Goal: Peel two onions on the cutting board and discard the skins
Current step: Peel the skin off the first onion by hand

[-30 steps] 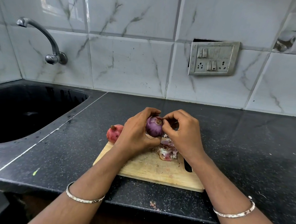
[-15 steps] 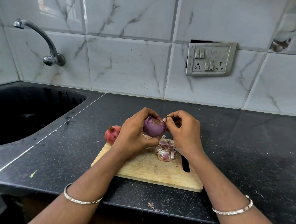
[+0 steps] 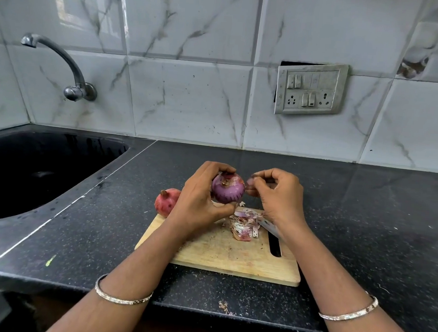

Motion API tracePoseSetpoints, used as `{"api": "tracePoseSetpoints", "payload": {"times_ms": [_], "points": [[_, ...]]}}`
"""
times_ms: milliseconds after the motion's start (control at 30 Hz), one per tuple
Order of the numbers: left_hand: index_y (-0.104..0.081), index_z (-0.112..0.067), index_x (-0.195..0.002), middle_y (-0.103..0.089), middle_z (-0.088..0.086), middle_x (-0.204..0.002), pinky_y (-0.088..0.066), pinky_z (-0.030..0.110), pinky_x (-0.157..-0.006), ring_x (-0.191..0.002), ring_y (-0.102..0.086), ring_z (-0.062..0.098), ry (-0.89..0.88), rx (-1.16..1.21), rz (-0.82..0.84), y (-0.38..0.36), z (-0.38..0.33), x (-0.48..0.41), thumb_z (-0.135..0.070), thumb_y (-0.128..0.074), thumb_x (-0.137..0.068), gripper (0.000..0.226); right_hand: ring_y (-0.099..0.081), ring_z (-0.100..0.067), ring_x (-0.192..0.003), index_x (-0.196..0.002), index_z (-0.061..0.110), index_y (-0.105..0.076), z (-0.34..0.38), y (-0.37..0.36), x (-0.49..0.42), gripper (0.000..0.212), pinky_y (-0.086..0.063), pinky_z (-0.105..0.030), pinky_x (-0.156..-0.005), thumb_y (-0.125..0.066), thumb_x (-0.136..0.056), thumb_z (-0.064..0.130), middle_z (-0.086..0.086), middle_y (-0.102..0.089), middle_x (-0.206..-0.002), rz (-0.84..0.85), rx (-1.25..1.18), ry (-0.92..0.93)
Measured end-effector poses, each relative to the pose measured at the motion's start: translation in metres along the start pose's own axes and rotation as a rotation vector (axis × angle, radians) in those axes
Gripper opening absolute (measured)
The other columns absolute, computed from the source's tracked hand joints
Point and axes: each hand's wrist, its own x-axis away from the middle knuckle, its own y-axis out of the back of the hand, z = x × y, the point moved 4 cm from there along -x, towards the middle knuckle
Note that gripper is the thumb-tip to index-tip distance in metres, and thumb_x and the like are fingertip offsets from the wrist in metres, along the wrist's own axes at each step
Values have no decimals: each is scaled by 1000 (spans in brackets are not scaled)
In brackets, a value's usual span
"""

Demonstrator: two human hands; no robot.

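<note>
The onion being worked on is in the middle of the frame, held up above the far edge of the cutting board. The left grip wraps it from the left, with fingers curled over its top and the thumb under its lower flank. Its surface is glossy purple, with little papery skin left. The stubby tuft end faces up and toward the camera, so its axis runs from that tuft down and away toward the board, somewhat tilted.

The right grip is just beside the onion on the right, level with its upper shoulder. Its fingers are curled in, and thumb and forefinger are pinched together on what looks like a small scrap of skin — blurred, so I cannot be sure it is free of the onion.

The coming move likely turns on this: the bare flank faces the right grip and the tuft sits up-left of the pinch, so any remaining skin near the tuft is a short reach up and left.

A heap of skins lies on the board below the right grip. The second onion — reddish and apparently unpeeled — rests at the board's far-left corner, behind the left wrist and nearer that grip. The dark bench carries the board.
</note>
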Motion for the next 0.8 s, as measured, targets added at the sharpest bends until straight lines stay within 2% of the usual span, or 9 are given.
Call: {"api": "tracePoseSetpoints", "payload": {"times_ms": [100, 200, 400, 633, 800], "points": [[-59, -19, -123, -57, -11, -119, -58, 35, -88, -113, -57, 5, 0, -6, -13, 0, 1, 0, -27, -80, -68, 59, -74, -9, -82, -96, 20, -73, 4, 0, 1, 17, -62, -35, -81, -76, -85, 7, 3, -76, -85, 19, 46, 41], [-60, -17, -122, -58, -8, -118, -55, 28, -91, -111, -57, 6, -2, -16, -13, 0, 1, -1, -26, -79, -67, 59, -73, -9, -83, -91, 22, -77, 11, -2, 5, 6, -61, -31, -80, -78, -86, 19, 5, -76, -83, 73, 21, 79], [-60, -15, -121, -58, -6, -116, -46, 16, -91, -107, -57, 7, 0, -41, 12, -1, 2, -1, -24, -80, -66, 59, -73, -7, -82, -96, 20, -80, 14, -6, 7, 12, -63, -38, -81, -81, -85, 19, 7, -77, -84, 149, 29, 127], [-59, -20, -121, -57, -10, -116, -52, 24, -89, -106, -58, 7, -4, -44, 33, 1, 0, 0, -33, -76, -67, 57, -76, -11, -81, -98, 13, -82, 10, -7, 6, 14, -64, -43, -77, -82, -85, 17, 3, -79, -85, 159, 34, 133], [-59, -22, -121, -56, -11, -117, -55, 33, -86, -105, -59, 7, -14, -52, 35, 0, 1, 0, -24, -81, -68, 58, -73, 0, -73, -94, 16, -82, 16, -5, 9, 9, -62, -31, -73, -78, -86, 15, 8, -78, -79, 123, 166, 232]]}}
